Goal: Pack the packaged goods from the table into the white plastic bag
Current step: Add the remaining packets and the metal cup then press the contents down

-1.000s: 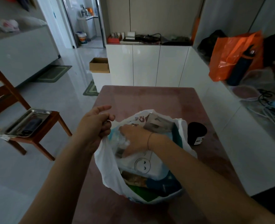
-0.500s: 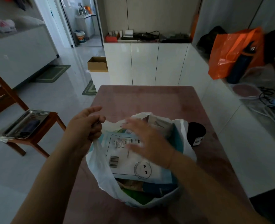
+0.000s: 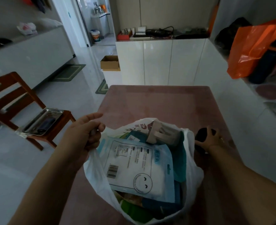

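The white plastic bag (image 3: pixel 194 179) stands open on the pink table (image 3: pixel 158 101), filled with several packages. On top lies a white and light-blue pouch (image 3: pixel 138 169) with a barcode and a smiley face; a beige carton (image 3: pixel 163 133) and green and blue packs show beside and below it. My left hand (image 3: pixel 85 135) pinches the bag's left rim and holds it up. My right hand (image 3: pixel 210 140) is wrapped around a black jar (image 3: pixel 202 135) that stands on the table just right of the bag.
A wooden chair (image 3: pixel 10 101) with a metal tray (image 3: pixel 43 122) stands on the left. White cabinets (image 3: pixel 158 60) and a cardboard box (image 3: pixel 109 62) lie beyond the table. An orange bag (image 3: pixel 251 49) sits on the counter at right.
My right hand left the pouch inside the bag and moved right onto the black jar. My left hand kept hold of the bag's rim.
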